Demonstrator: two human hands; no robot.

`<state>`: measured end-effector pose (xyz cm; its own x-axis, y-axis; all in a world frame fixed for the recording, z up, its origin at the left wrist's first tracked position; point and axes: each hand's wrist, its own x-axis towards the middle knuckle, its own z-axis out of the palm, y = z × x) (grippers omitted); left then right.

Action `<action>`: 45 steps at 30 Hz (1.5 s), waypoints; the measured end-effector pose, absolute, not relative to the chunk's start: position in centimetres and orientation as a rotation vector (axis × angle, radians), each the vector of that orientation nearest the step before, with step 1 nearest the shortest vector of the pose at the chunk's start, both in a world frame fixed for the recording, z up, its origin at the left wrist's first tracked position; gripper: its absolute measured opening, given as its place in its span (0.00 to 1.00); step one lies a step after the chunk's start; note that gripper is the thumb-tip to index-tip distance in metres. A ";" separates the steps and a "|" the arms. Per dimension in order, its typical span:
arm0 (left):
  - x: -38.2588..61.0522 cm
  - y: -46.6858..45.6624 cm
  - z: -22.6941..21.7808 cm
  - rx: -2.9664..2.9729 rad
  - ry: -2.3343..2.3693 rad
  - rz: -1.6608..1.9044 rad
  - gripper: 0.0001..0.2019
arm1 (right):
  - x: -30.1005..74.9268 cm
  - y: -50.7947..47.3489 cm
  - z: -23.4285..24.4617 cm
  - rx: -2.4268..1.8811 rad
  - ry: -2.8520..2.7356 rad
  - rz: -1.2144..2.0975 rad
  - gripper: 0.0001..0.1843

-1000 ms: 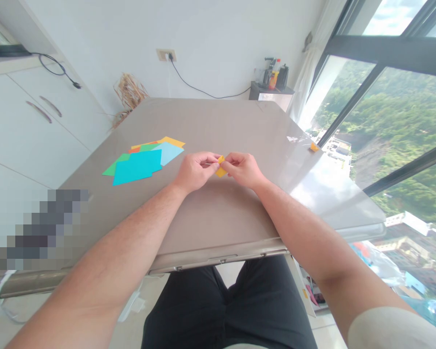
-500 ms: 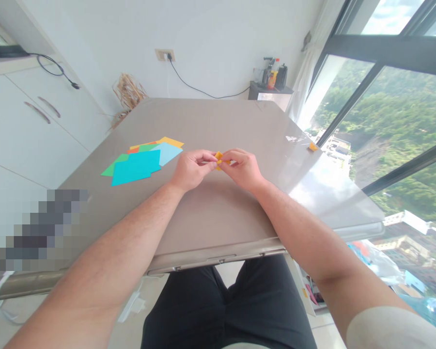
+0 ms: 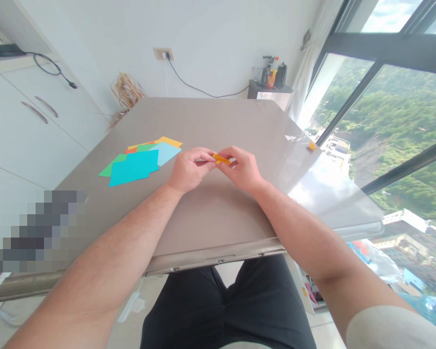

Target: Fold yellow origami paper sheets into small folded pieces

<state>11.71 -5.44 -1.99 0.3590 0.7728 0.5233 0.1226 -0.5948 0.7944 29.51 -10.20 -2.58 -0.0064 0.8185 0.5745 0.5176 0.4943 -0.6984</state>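
Note:
A small piece of folded yellow-orange paper (image 3: 221,158) is held above the middle of the table (image 3: 218,213). My left hand (image 3: 192,168) pinches its left end between thumb and fingertips. On the other end, my right hand (image 3: 241,167) grips it the same way, the fingertips of both hands close together. The fingers hide part of the paper, so its full shape cannot be made out. To the left of my hands lies a loose spread of coloured paper sheets (image 3: 135,167) in teal, light blue, green, orange and yellow.
A small orange-yellow folded paper piece (image 3: 312,146) sits at the table's right edge, beside white scraps (image 3: 292,138). Behind the table, a low cabinet (image 3: 270,91) carries bottles. Dried stalks (image 3: 128,92) stand at the back left. A large window (image 3: 385,106) is on the right.
The yellow-orange paper has turned in my fingers: before, points stuck out above and below; now it shows as a narrow, slanting strip. Both hands stay in nearly the same place.

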 end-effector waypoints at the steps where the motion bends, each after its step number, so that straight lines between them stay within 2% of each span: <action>1: 11.7 -5.5 -1.9 1.959 0.769 1.262 0.15 | 29.5 -10.2 -2.5 -1.154 -1.665 0.350 0.04; 22: 11.9 -5.8 -1.5 1.973 0.777 1.234 0.15 | 29.6 -10.3 -2.2 -1.146 -1.716 0.351 0.06; 30: 11.9 -5.7 -1.9 1.953 0.816 1.205 0.12 | 29.6 -10.4 -2.0 -1.116 -1.615 0.599 0.10; 37: 12.0 -5.7 -2.1 1.731 0.817 1.131 0.18 | 29.6 -10.4 -2.0 -1.202 -1.560 0.673 0.10; 45: 12.1 -5.4 -2.5 1.590 0.813 1.037 0.17 | 29.8 -10.0 -2.3 -1.240 -1.544 0.649 0.13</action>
